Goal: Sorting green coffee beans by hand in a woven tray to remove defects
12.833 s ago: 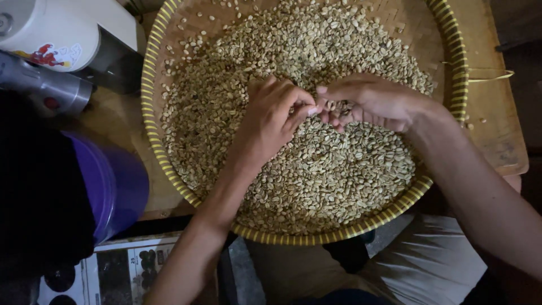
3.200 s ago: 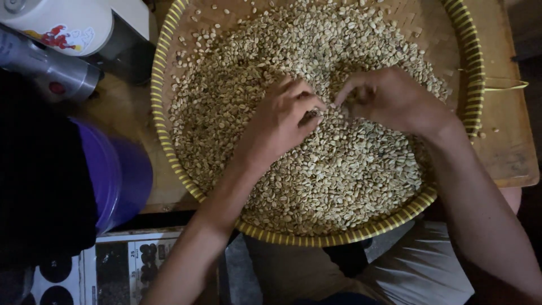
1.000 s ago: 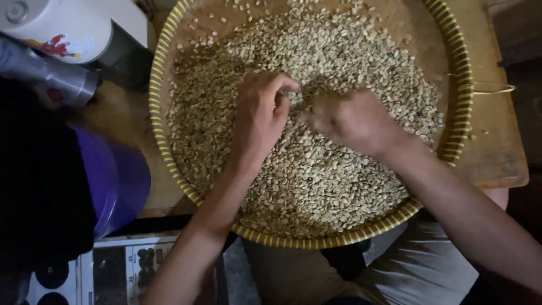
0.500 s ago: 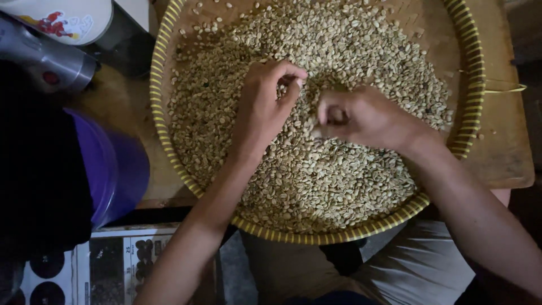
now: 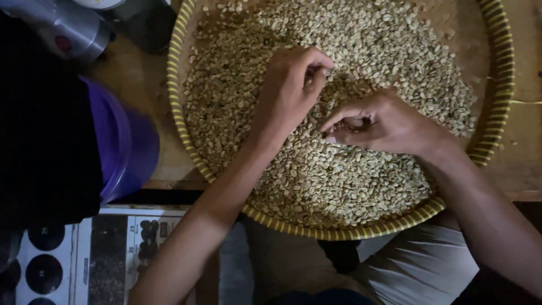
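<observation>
Head view: beans [image 5: 339, 181] under left hand [image 5: 288, 93]; right hand [image 5: 384, 124] cups some.

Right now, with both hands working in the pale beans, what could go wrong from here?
1. The woven tray overhangs the wooden table toward the person's lap; pressing near that edge could tip it and spill the beans.
2. Beans lie close to the rim at the right, so a sweep by the right hand might flick some out.
3. The left hand pinches in dim light; defects may be missed.
</observation>
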